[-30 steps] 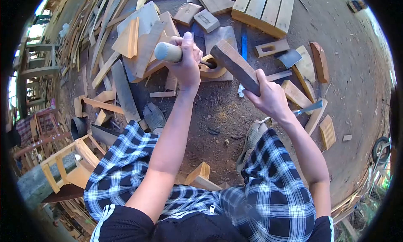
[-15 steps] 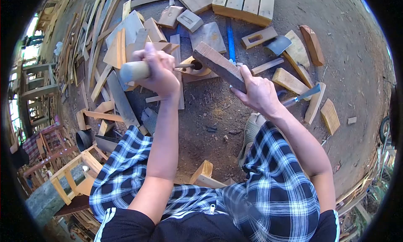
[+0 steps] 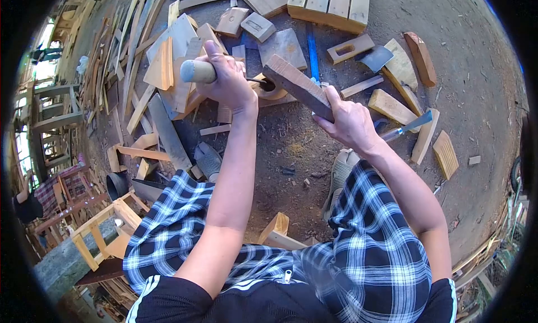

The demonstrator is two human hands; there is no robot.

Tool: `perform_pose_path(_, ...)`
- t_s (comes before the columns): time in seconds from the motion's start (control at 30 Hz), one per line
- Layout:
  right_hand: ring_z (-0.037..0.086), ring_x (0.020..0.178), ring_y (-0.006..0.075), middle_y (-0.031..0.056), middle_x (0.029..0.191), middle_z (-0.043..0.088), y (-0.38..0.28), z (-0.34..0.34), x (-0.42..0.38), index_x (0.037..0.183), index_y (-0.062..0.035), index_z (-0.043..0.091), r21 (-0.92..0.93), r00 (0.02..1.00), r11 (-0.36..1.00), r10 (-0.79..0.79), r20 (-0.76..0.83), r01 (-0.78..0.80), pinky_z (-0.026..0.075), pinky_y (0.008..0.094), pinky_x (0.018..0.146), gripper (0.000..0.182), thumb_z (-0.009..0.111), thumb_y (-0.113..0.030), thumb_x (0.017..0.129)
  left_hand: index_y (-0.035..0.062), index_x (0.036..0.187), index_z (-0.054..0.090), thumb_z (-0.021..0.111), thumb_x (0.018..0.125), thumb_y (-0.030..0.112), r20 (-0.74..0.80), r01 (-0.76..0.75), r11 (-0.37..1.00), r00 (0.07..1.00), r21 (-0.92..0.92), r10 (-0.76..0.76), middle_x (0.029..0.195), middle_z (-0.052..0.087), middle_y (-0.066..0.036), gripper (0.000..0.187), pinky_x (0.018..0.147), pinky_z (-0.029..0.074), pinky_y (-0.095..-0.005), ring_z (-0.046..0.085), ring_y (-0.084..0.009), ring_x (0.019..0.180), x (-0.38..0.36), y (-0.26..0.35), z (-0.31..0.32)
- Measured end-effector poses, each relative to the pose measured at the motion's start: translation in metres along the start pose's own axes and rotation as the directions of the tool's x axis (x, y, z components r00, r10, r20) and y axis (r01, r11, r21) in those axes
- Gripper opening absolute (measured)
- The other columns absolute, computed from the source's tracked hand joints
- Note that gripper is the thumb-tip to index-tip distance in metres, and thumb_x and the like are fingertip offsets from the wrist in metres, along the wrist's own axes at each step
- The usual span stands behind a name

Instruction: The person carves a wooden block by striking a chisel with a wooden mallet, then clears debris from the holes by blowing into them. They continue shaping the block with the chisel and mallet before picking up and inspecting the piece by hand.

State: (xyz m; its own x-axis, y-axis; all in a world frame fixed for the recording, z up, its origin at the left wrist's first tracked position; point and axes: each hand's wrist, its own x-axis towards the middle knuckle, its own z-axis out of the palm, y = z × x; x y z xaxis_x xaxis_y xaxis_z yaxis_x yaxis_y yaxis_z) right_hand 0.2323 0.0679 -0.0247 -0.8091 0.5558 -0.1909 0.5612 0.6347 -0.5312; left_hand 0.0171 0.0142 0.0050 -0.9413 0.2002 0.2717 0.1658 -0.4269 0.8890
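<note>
My left hand (image 3: pixel 228 82) is wrapped round the pale round handle (image 3: pixel 197 71) of a tool. Its thin dark shaft (image 3: pixel 256 80) points right, into or over the hole of a rounded wooden piece (image 3: pixel 274 90). My right hand (image 3: pixel 350 121) grips the lower end of a thick brown wooden bar (image 3: pixel 297 86), which slants up and to the left. The bar's upper end hangs just above the holed piece and hides part of it. Whether the shaft's tip touches the wood cannot be made out.
Beyond my hands lie wood blocks (image 3: pixel 258 27) and a slatted wooden box (image 3: pixel 328 8). A blue-handled chisel (image 3: pixel 412 124), a slotted block (image 3: pixel 350 48) and offcuts lie at right. Long strips (image 3: pixel 131 43) lie at left. My foot (image 3: pixel 340 172) stands below the bar.
My left hand and the handled tool have moved right, closer to the holed piece. The view has shifted slightly. My right hand still holds the bar at much the same angle.
</note>
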Motion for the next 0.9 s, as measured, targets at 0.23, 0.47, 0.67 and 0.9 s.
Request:
perform_pose_path(0.23, 0.071, 0.069, 0.0302, 0.0257, 0.087, 0.068, -0.005, -0.023, 0.015, 0.119, -0.0020, 0.045, 0.437, 0.995, 0.894, 0.070, 0.075, -0.096, 0.058, 0.0422, 0.062, 0.049, 0.068, -0.033, 0.088, 0.0087, 0.073, 0.053, 0.070, 0.093, 0.029, 0.001, 0.079, 0.988, 0.997, 0.132, -0.080, 0.058, 0.052, 0.004, 0.033, 0.041, 0.037, -0.0207, 0.048, -0.0040, 0.046, -0.002, -0.010, 0.008)
perform_pose_path(0.47, 0.072, 0.070, 0.0273, 0.0184, 0.081, 0.069, -0.080, -0.127, 0.024, 0.123, -0.0023, 0.049, 0.143, 0.768, 0.893, -0.274, -0.579, 0.426, 0.057, 0.0378, 0.061, 0.056, 0.075, -0.033, 0.085, -0.0006, 0.082, 0.063, 0.070, 0.084, 0.010, 0.275, -0.392, 0.824, 0.914, 0.410, 0.298, 0.074, 0.069, -0.008, 0.013, 0.060, 0.051, -0.0310, 0.067, -0.0160, 0.066, -0.029, -0.017, 0.033)
perform_pose_path(0.67, 0.072, 0.068, 0.0292, 0.0172, 0.079, 0.070, -0.064, -0.139, 0.030, 0.124, -0.0044, 0.050, -0.136, 0.865, 0.933, -0.360, -0.350, 0.334, 0.057, 0.0363, 0.061, 0.059, 0.077, -0.038, 0.083, -0.0031, 0.083, 0.064, 0.067, 0.079, 0.010, 0.210, -0.166, 0.895, 0.974, 0.414, 0.083, 0.078, 0.070, -0.011, 0.014, 0.064, 0.052, -0.0335, 0.067, -0.0201, 0.068, -0.021, -0.010, 0.034)
perform_pose_path(0.9, 0.072, 0.071, 0.0340, 0.0206, 0.081, 0.070, -0.044, -0.097, 0.021, 0.112, -0.0032, 0.047, 0.296, 0.956, 0.934, -0.121, -0.269, 0.201, 0.058, 0.0408, 0.062, 0.048, 0.072, -0.034, 0.085, 0.0042, 0.078, 0.059, 0.075, 0.088, 0.019, 0.313, 0.104, 0.984, 0.939, 0.143, -0.145, 0.061, 0.058, -0.001, 0.025, 0.052, 0.045, -0.0272, 0.055, -0.0105, 0.051, 0.012, -0.012, 0.002)
